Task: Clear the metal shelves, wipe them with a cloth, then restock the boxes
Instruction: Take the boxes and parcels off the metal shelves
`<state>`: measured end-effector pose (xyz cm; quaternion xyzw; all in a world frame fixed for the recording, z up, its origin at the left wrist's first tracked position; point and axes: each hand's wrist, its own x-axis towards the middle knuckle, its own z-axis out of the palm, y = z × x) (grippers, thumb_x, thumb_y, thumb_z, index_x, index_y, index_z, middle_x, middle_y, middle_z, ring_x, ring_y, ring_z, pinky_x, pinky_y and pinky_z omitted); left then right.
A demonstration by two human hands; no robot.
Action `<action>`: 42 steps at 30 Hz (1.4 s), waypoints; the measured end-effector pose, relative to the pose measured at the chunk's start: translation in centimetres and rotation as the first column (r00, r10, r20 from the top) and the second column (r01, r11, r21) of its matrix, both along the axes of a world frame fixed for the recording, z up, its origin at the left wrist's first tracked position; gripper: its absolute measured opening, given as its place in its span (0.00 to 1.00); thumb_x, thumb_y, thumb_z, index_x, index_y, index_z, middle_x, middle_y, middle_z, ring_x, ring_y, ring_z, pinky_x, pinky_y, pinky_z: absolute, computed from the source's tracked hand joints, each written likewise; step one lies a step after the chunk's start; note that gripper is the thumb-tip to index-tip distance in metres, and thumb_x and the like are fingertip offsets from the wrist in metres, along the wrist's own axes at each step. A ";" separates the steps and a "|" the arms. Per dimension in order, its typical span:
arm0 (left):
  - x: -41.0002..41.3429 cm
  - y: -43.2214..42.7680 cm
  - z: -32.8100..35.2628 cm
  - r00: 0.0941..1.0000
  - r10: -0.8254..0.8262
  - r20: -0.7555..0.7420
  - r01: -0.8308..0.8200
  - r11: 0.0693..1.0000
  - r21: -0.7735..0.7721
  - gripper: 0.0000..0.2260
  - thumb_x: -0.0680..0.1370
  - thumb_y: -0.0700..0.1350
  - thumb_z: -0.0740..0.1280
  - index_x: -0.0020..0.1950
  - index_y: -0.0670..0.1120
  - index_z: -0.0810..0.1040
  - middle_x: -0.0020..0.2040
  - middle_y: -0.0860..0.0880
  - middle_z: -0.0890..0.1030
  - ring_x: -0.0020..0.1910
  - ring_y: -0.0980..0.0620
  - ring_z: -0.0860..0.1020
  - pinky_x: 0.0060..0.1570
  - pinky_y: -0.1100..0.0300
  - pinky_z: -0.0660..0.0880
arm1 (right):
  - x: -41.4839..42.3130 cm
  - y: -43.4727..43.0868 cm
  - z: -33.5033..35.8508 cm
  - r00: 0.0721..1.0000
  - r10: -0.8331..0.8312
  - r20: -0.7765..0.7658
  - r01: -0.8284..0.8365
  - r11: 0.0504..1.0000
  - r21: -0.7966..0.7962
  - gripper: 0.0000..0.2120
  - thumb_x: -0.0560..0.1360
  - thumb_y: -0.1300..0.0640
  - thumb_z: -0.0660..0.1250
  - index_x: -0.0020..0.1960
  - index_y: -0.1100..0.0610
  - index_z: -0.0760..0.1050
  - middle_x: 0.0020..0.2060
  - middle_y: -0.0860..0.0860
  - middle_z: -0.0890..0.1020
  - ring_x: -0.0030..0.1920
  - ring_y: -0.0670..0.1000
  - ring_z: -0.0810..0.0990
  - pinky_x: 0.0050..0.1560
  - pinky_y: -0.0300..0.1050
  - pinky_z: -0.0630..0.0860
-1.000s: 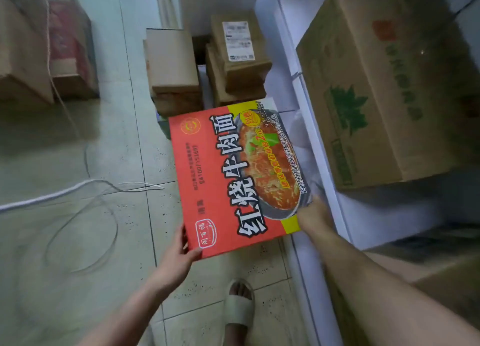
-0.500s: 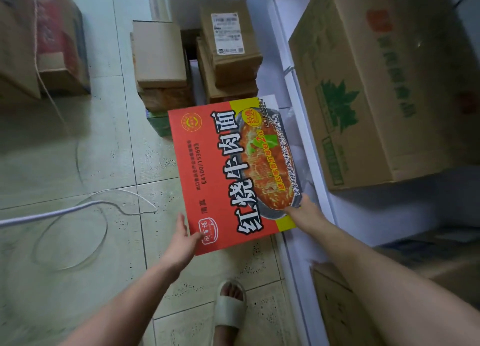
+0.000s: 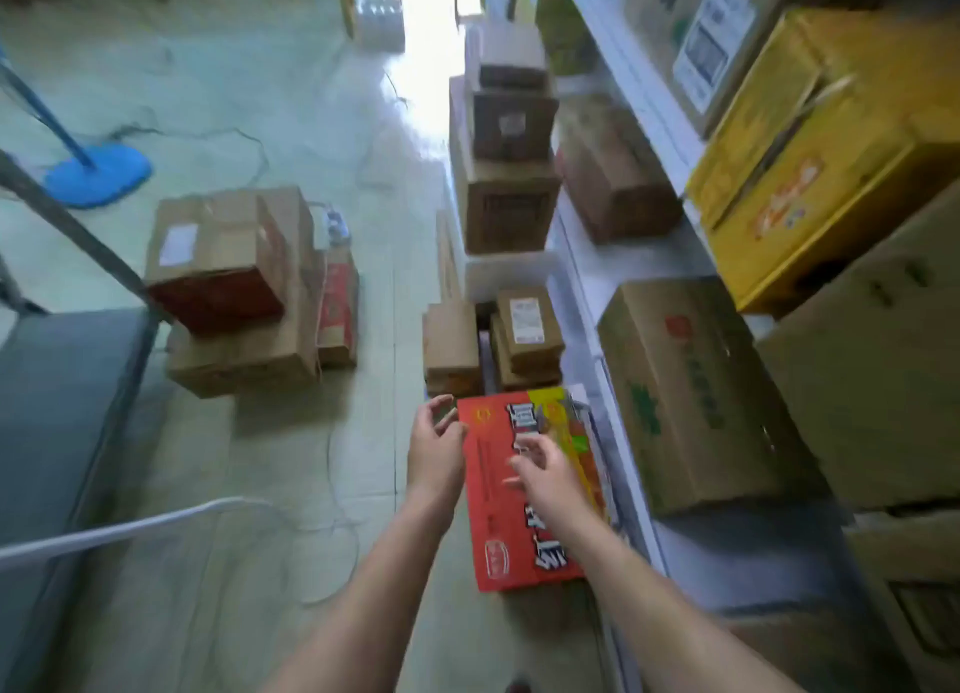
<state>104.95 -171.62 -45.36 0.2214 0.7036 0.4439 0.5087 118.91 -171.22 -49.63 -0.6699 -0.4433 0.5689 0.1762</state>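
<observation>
The red noodle box (image 3: pixel 493 515) lies flat on the floor against the foot of the white metal shelves (image 3: pixel 636 81). Above its far end my left hand (image 3: pixel 435 450) hovers at the left edge with fingers loosely spread, holding nothing. Over the box's top my right hand (image 3: pixel 545 471) is also spread and holds nothing. The view is blurred, so I cannot tell whether either hand touches the box. A brown carton with a green leaf print (image 3: pixel 691 396) sits on the lower shelf beside it, and a yellow carton (image 3: pixel 800 162) on the shelf above.
Small brown boxes (image 3: pixel 493 344) are stacked on the floor just beyond the red box, with taller stacks (image 3: pixel 509 172) farther along the shelf. Another pile of cartons (image 3: pixel 234 292) stands to the left. A blue mop (image 3: pixel 96 172) and loose cables (image 3: pixel 322 526) lie on the floor.
The red box has gone from held tilted in both hands to lying flat on the floor. Both hands have let go of it, and the view has lifted to show the aisle.
</observation>
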 end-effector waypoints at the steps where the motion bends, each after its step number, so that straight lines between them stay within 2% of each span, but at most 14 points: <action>1: -2.7 0.8 5.5 0.998 0.069 0.005 -0.069 0.993 0.095 0.15 0.81 0.33 0.58 0.66 0.44 0.72 0.61 0.45 0.79 0.51 0.58 0.79 0.48 0.68 0.76 | -2.4 1.6 5.0 0.997 0.065 -0.045 -0.062 0.996 0.070 0.09 0.80 0.62 0.65 0.58 0.52 0.76 0.50 0.55 0.84 0.44 0.55 0.86 0.44 0.52 0.83; 3: -6.1 -0.1 11.3 0.994 0.112 -0.001 -0.110 0.973 0.202 0.15 0.81 0.32 0.59 0.66 0.44 0.73 0.62 0.45 0.79 0.59 0.52 0.79 0.58 0.60 0.76 | -5.8 2.8 11.0 0.986 0.146 -0.081 -0.133 0.980 0.148 0.09 0.79 0.66 0.63 0.52 0.53 0.76 0.46 0.57 0.84 0.39 0.54 0.83 0.38 0.45 0.80; 5: -9.6 -1.9 16.6 0.987 0.143 -0.073 -0.118 0.954 0.277 0.15 0.80 0.32 0.62 0.66 0.43 0.74 0.61 0.45 0.80 0.62 0.49 0.79 0.57 0.61 0.76 | -9.6 3.9 17.1 0.953 0.284 -0.106 -0.253 0.938 0.238 0.08 0.79 0.64 0.62 0.51 0.52 0.75 0.43 0.58 0.83 0.38 0.54 0.81 0.35 0.40 0.77; 7: -14.6 -5.1 22.8 0.964 0.209 -0.165 -0.142 0.928 0.344 0.15 0.81 0.33 0.63 0.66 0.45 0.74 0.61 0.46 0.80 0.60 0.52 0.80 0.53 0.64 0.76 | -14.9 3.8 24.2 0.918 0.384 -0.102 -0.326 0.874 0.359 0.06 0.78 0.58 0.63 0.49 0.48 0.76 0.43 0.55 0.85 0.40 0.55 0.84 0.41 0.47 0.81; 10: -22.6 -11.2 32.6 0.892 0.338 -0.302 -0.183 0.878 0.443 0.12 0.81 0.37 0.65 0.61 0.51 0.77 0.56 0.48 0.83 0.55 0.52 0.81 0.52 0.60 0.76 | -22.3 1.5 33.2 0.804 0.575 -0.154 -0.389 0.703 0.595 0.07 0.80 0.56 0.64 0.51 0.44 0.77 0.41 0.50 0.86 0.42 0.51 0.86 0.48 0.51 0.82; 14: -31.4 -20.7 43.5 0.743 0.462 -0.485 -0.141 0.816 0.561 0.11 0.75 0.47 0.68 0.57 0.54 0.79 0.52 0.50 0.85 0.55 0.50 0.83 0.57 0.51 0.77 | -30.8 -4.7 43.0 0.597 0.776 -0.201 -0.421 0.517 0.745 0.09 0.82 0.60 0.65 0.55 0.47 0.78 0.41 0.50 0.86 0.41 0.51 0.86 0.45 0.47 0.80; 18: -36.9 -30.1 51.9 0.583 0.479 -0.656 -0.073 0.835 0.546 0.10 0.79 0.41 0.68 0.59 0.50 0.78 0.53 0.48 0.84 0.48 0.51 0.82 0.45 0.62 0.75 | -38.8 -11.5 51.4 0.405 0.874 -0.270 -0.372 0.427 0.824 0.09 0.81 0.66 0.66 0.55 0.54 0.78 0.39 0.55 0.86 0.38 0.54 0.85 0.40 0.45 0.77; 20: -39.7 -35.3 56.6 0.495 0.465 -0.734 -0.028 0.853 0.521 0.09 0.81 0.40 0.67 0.60 0.50 0.77 0.50 0.46 0.82 0.43 0.54 0.81 0.42 0.63 0.76 | -42.7 -15.5 56.9 0.295 0.909 -0.294 -0.328 0.386 0.862 0.08 0.81 0.67 0.65 0.57 0.58 0.77 0.38 0.55 0.85 0.37 0.54 0.84 0.38 0.44 0.78; 23: -43.3 -41.7 63.3 0.318 0.469 -0.824 -0.022 0.873 0.488 0.08 0.81 0.46 0.68 0.59 0.55 0.77 0.51 0.49 0.83 0.50 0.54 0.82 0.50 0.58 0.79 | -47.4 -19.9 63.3 0.139 0.959 -0.246 -0.251 0.275 0.928 0.10 0.80 0.68 0.65 0.57 0.56 0.77 0.39 0.55 0.85 0.37 0.54 0.83 0.38 0.43 0.77; 28: -46.9 -50.5 72.0 0.075 0.477 -0.875 -0.057 0.879 0.474 0.11 0.75 0.58 0.65 0.57 0.64 0.77 0.54 0.54 0.84 0.56 0.56 0.81 0.59 0.51 0.76 | -54.7 -26.3 71.3 0.105 0.988 -0.110 -0.144 0.125 0.982 0.10 0.81 0.63 0.66 0.57 0.50 0.77 0.42 0.53 0.86 0.41 0.52 0.86 0.42 0.53 0.79; 32: -49.5 -54.1 76.0 -0.061 0.476 -0.877 -0.110 0.870 0.480 0.07 0.81 0.50 0.66 0.59 0.58 0.78 0.56 0.57 0.82 0.57 0.59 0.80 0.59 0.57 0.76 | -60.1 -29.2 75.8 0.116 0.991 -0.059 -0.094 0.070 0.993 0.09 0.81 0.58 0.66 0.55 0.45 0.77 0.46 0.50 0.84 0.43 0.49 0.86 0.49 0.62 0.81; 36: -52.2 -55.6 79.4 -0.200 0.444 -0.874 -0.149 0.867 0.475 0.08 0.83 0.47 0.65 0.61 0.54 0.77 0.57 0.58 0.81 0.58 0.60 0.79 0.53 0.66 0.73 | -65.1 -29.8 79.9 0.146 0.989 -0.014 -0.023 0.017 1.000 0.08 0.82 0.57 0.65 0.53 0.43 0.74 0.47 0.49 0.83 0.43 0.45 0.85 0.49 0.61 0.80; 39: -54.7 -55.7 81.6 -0.288 0.400 -0.870 -0.186 0.868 0.461 0.08 0.82 0.46 0.66 0.61 0.53 0.77 0.56 0.57 0.81 0.56 0.61 0.79 0.58 0.63 0.75 | -68.5 -28.6 82.7 0.170 0.984 -0.056 0.054 0.047 0.997 0.06 0.81 0.57 0.65 0.55 0.47 0.76 0.47 0.50 0.84 0.44 0.48 0.85 0.50 0.59 0.80; 42: -57.3 -55.0 83.6 -0.365 0.384 -0.848 -0.228 0.846 0.482 0.06 0.83 0.46 0.65 0.59 0.54 0.76 0.55 0.56 0.80 0.55 0.59 0.78 0.56 0.60 0.76 | -71.9 -26.7 85.6 0.160 0.982 -0.097 0.100 0.082 0.992 0.08 0.81 0.55 0.65 0.59 0.51 0.77 0.46 0.53 0.84 0.46 0.53 0.85 0.51 0.57 0.80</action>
